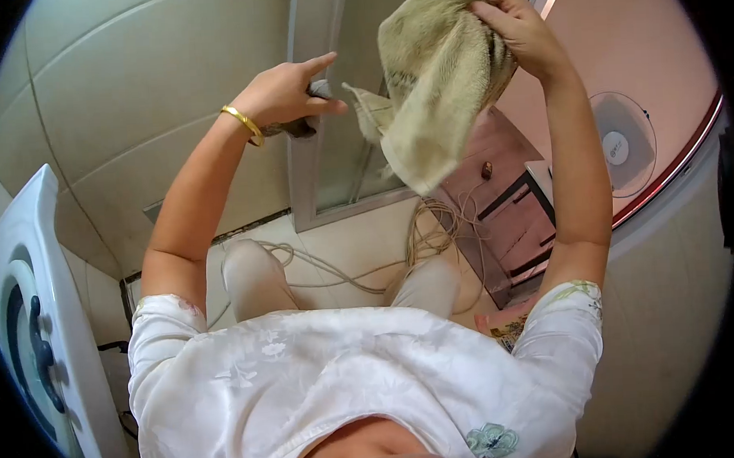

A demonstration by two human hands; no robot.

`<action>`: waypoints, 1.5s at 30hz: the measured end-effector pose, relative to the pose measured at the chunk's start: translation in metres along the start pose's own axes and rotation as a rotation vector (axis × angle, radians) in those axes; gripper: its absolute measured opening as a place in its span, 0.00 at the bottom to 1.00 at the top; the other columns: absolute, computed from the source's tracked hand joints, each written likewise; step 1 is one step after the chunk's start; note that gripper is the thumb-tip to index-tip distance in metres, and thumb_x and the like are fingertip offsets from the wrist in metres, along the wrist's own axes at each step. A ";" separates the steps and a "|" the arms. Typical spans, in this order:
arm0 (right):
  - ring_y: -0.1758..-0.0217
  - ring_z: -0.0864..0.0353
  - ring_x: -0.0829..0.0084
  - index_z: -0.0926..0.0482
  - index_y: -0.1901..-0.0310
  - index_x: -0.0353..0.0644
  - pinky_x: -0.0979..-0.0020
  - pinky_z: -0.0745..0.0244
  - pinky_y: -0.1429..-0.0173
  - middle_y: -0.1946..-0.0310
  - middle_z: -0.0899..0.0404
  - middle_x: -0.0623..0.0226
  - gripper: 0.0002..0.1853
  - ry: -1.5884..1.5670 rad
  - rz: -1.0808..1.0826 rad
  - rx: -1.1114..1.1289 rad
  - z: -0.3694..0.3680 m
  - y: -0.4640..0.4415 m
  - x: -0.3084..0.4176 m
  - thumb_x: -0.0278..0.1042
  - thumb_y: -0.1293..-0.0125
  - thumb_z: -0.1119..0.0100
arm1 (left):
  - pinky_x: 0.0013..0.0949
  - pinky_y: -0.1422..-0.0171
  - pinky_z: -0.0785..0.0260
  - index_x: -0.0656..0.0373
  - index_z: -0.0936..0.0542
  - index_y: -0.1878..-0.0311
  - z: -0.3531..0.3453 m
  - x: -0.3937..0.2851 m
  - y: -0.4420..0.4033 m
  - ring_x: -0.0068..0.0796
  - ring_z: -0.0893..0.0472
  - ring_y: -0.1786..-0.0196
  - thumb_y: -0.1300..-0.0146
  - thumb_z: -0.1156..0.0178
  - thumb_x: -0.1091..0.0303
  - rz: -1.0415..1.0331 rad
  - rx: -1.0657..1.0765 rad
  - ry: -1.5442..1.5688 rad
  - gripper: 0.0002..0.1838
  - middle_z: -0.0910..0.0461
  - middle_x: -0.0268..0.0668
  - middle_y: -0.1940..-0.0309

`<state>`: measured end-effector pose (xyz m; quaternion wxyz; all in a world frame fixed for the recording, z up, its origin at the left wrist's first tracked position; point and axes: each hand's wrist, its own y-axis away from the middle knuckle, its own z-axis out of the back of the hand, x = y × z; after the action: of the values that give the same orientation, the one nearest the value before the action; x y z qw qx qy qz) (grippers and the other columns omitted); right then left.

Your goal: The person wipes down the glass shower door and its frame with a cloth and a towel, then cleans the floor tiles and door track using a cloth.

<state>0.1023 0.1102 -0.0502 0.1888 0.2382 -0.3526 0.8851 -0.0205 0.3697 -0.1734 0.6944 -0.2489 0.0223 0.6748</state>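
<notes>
My right hand (522, 34) grips a beige-green towel (443, 86) by its upper right side. The towel hangs down in loose folds in front of the glass door, and its lower corners dangle freely. My left hand (283, 93), below a gold bangle, is closed around a small grey and dark crumpled thing (320, 89), possibly cloth. Its index finger points out toward the towel, with a gap between them. Most of what the left hand holds is hidden by the palm and fingers.
A metal-framed glass door (315, 166) stands ahead by the tiled wall (132, 100). A coiled beige hose (429, 234) lies across the floor near my feet. At left is a white washing machine (77, 340); at right, a round fan (627, 177) and a dark-framed stool (518, 210).
</notes>
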 end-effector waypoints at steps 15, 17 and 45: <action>0.57 0.23 0.72 0.21 0.56 0.35 0.72 0.29 0.51 0.60 0.21 0.66 0.21 -0.190 -0.422 1.005 -0.060 0.105 -0.021 0.38 0.50 0.29 | 0.30 0.64 0.30 0.63 0.20 0.63 0.065 -0.012 0.057 0.24 0.24 0.72 0.47 0.36 0.66 -0.367 0.260 0.311 0.12 0.19 0.39 0.73; 0.60 0.23 0.70 0.21 0.59 0.34 0.71 0.29 0.53 0.64 0.20 0.65 0.17 -0.445 -0.170 1.011 -0.074 0.133 -0.017 0.35 0.48 0.31 | 0.32 0.66 0.30 0.62 0.20 0.63 0.060 -0.018 0.081 0.33 0.23 0.73 0.48 0.36 0.70 -0.600 0.379 0.343 0.10 0.20 0.42 0.74; 0.59 0.25 0.62 0.23 0.60 0.33 0.67 0.33 0.55 0.63 0.23 0.59 0.16 -0.706 1.237 0.363 -0.105 0.155 0.122 0.36 0.44 0.36 | 0.24 0.84 0.58 0.53 0.17 0.56 0.070 -0.046 0.135 0.14 0.37 0.88 0.33 0.49 0.65 -1.490 0.307 0.911 0.12 0.36 0.26 0.90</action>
<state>-0.1056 0.0998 -0.1325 -0.5122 0.2942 -0.3104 0.7448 -0.1742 0.3487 -0.1377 0.9028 -0.3473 0.2191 -0.1278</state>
